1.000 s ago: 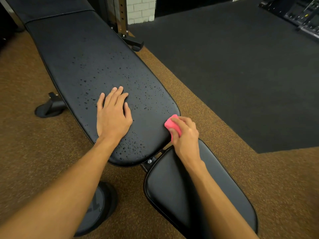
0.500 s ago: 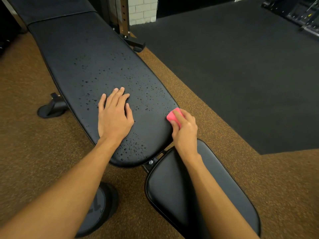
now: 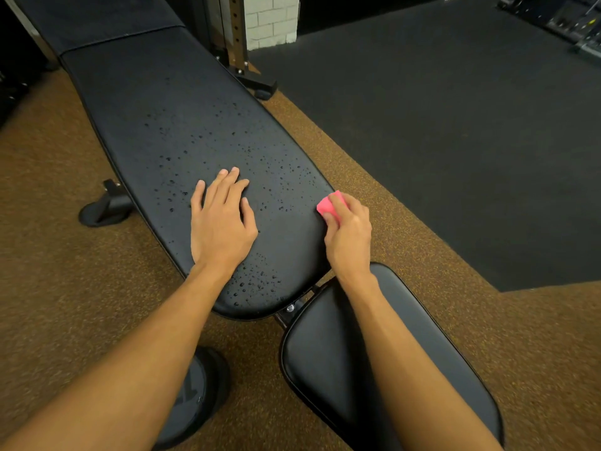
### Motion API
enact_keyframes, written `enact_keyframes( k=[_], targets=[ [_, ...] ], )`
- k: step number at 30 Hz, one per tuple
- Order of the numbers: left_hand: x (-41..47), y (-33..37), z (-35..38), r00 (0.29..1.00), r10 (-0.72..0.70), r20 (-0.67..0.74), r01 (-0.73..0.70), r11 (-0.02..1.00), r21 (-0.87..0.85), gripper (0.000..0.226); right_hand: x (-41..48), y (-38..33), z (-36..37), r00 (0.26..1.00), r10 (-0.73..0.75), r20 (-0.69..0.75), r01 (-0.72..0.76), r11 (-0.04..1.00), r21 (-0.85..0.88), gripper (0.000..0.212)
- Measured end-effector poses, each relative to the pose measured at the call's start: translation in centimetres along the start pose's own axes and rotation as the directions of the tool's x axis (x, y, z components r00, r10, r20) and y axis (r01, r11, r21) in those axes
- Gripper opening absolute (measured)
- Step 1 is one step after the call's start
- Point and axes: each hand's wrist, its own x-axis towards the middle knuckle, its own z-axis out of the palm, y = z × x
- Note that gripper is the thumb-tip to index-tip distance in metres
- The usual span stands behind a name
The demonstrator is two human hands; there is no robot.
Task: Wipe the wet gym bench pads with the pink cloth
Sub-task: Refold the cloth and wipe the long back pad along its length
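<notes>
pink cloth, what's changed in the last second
The right hand, still gripping the pink cloth, slid it a little further along the right edge of the long bench pad, away from the seat pad. The left hand stayed flat on the long pad, and the water droplets near it remain.

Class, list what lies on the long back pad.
Water droplets, the flat left hand, and the pink cloth gripped by the right hand at the edge. Anything beneath them is hidden.
</notes>
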Motion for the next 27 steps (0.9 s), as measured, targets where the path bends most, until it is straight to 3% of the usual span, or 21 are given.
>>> enact_keyframes(
  k=[2, 7, 10, 13, 19, 25, 27],
  targets=[
    [0.0, 0.1, 0.0, 1.000, -0.001, 0.003, 0.001, 1.000, 0.002, 0.040, 0.0, -0.5, 0.5, 1.000, -0.007, 0.006, 0.007, 1.000, -0.015, 0.026],
    [0.1, 0.1, -0.1, 1.000, 0.000, -0.003, 0.000, 1.000, 0.001, 0.040, -4.2, -0.9, -0.3, 0.977, -0.199, 0.077, 0.201, 0.979, -0.016, 0.028],
    [0.1, 0.1, -0.1, 1.000, -0.005, 0.005, 0.005, 1.000, 0.003, 0.040, -2.1, -0.2, -0.6, 0.992, -0.122, 0.036, 0.123, 0.992, -0.012, 0.019],
    [0.1, 0.2, -0.2, 1.000, -0.006, 0.008, 0.006, 1.000, 0.002, 0.040, 0.6, -0.5, -0.2, 1.000, 0.013, -0.008, -0.013, 1.000, -0.006, 0.027],
    [0.1, 0.2, -0.1, 1.000, -0.008, 0.007, 0.008, 1.000, 0.007, 0.040, -2.7, -0.9, 0.4, 0.975, -0.208, 0.080, 0.211, 0.977, -0.025, 0.029],
    [0.2, 0.1, -0.1, 1.000, -0.007, 0.009, 0.007, 1.000, 0.009, 0.040, 0.6, -0.6, 0.3, 1.000, -0.019, -0.016, 0.019, 1.000, -0.008, 0.024],
    [0.2, 0.2, -0.1, 1.000, -0.006, 0.008, 0.006, 1.000, 0.009, 0.040, 0.7, -1.7, 1.1, 0.998, -0.057, 0.018, 0.057, 0.998, -0.007, 0.026]
  ],
)
